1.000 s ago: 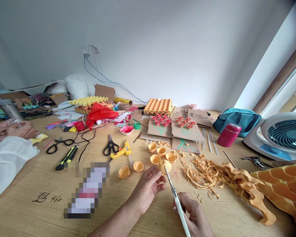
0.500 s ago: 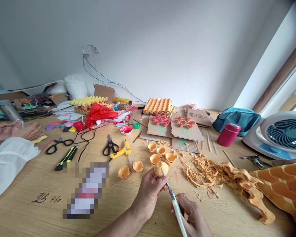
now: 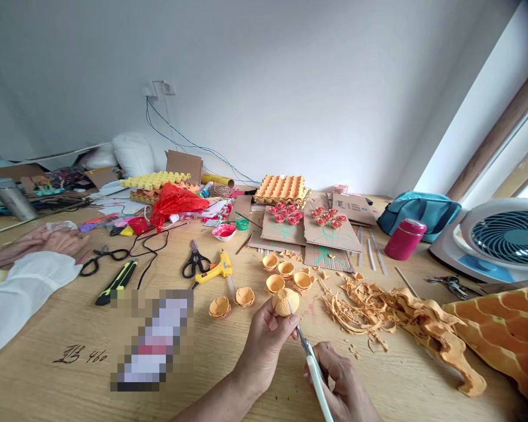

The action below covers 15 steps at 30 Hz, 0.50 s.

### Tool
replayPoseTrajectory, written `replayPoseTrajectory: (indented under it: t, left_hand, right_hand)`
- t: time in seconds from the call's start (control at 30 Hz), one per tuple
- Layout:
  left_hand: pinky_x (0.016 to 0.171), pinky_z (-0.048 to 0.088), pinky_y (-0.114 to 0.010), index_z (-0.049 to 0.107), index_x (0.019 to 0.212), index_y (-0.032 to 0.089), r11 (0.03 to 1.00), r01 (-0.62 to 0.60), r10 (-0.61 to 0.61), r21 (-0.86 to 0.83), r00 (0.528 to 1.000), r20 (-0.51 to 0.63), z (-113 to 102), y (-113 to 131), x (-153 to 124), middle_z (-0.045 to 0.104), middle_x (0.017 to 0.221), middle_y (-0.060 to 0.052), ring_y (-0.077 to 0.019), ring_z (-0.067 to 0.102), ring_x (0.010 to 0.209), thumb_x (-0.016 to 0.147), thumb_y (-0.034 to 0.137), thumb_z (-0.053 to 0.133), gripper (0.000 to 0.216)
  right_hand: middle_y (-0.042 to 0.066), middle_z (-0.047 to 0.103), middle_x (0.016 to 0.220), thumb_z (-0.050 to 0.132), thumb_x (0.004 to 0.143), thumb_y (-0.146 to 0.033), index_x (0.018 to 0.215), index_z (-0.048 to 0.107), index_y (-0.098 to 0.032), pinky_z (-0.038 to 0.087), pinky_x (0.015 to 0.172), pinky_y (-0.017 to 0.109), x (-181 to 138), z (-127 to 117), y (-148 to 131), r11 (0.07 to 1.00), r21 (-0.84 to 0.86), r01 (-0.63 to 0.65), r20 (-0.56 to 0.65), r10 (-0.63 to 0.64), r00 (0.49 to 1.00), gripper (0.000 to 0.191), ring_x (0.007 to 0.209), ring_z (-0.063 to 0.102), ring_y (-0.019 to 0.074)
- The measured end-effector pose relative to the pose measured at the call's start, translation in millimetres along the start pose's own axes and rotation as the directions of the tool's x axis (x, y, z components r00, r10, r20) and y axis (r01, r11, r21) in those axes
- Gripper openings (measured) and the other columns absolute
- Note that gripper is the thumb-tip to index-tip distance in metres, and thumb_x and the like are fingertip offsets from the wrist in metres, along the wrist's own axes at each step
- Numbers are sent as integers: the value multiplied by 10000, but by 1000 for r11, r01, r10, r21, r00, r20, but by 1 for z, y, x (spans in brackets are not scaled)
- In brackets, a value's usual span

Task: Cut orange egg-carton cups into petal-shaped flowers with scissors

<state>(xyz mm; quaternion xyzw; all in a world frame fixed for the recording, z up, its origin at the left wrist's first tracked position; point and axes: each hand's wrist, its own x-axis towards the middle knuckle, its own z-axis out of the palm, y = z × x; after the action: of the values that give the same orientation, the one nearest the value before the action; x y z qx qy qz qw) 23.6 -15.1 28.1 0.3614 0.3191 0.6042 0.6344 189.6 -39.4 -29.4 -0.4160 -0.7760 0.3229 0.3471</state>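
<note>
My left hand (image 3: 264, 340) pinches an orange egg-carton cup (image 3: 285, 301) between thumb and fingers, its rounded bottom turned up toward me. In my right hand (image 3: 341, 381) is a pair of white-handled scissors (image 3: 315, 375), fingers wrapped round the handle. The tip of the blades touches the near side of the cup. Just beyond, several cut egg-carton cups (image 3: 275, 283) stand on the wooden table, and two more layered cups (image 3: 220, 306) sit to the left. A heap of orange carton scraps (image 3: 365, 305) lies right of my hands.
A yellow glue gun (image 3: 217, 268), black scissors (image 3: 194, 259) and a utility knife (image 3: 117, 282) lie to the left. Another person's hands (image 3: 57, 240) rest at the far left. Cardboard with red flowers (image 3: 330, 220) lies ahead; an orange egg tray (image 3: 501, 328) and fan (image 3: 506, 234) stand right.
The other person's hands have shifted slightly right and toward the table's near side. My hands, the cup and the scissors hold almost the same place; the whole view has drifted slightly.
</note>
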Motion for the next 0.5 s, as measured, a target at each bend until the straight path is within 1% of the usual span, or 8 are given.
replayPoseTrajectory:
  t: [0.13, 0.27, 0.4, 0.5]
  left_hand:
    - [657, 486, -218, 639, 830, 155, 997, 28, -24, -74, 999, 46, -3, 0, 0, 584, 755, 18, -80, 518, 655, 733, 335, 830, 280]
    - [641, 484, -206, 668, 860, 157, 993, 27, -22, -114, 999, 41, -11, -3, 3, 598, 778, 10, -76, 541, 658, 756, 323, 821, 249]
    - [657, 485, -210, 676, 901, 166, 998, -25, 25, -55, 1000, 7, -22, -4, 11, 603, 766, 10, -85, 547, 676, 760, 316, 817, 250]
    - [678, 478, -217, 666, 926, 174, 994, -98, 98, 42, 995, 4, -28, -4, 17, 601, 748, 11, -97, 544, 692, 785, 340, 790, 250]
  right_hand:
    - [-4, 453, 662, 498, 958, -436, 670, 368, -226, 379, 599, 270, 3, -2, 1, 1000, -15, -10, -19, 10, 1000, 380, 643, 429, 165]
    - [8, 488, 688, 477, 950, -437, 685, 404, -219, 399, 638, 283, 5, -5, -1, 999, 17, -44, 37, 44, 998, 350, 678, 452, 175]
    - [11, 508, 709, 483, 939, -416, 689, 421, -216, 394, 637, 284, 5, -10, -3, 994, 50, -94, 116, 87, 989, 327, 692, 468, 176]
    - [9, 515, 706, 516, 927, -409, 679, 438, -214, 388, 617, 275, 5, -13, -3, 992, 64, -108, 151, 97, 984, 324, 688, 477, 173]
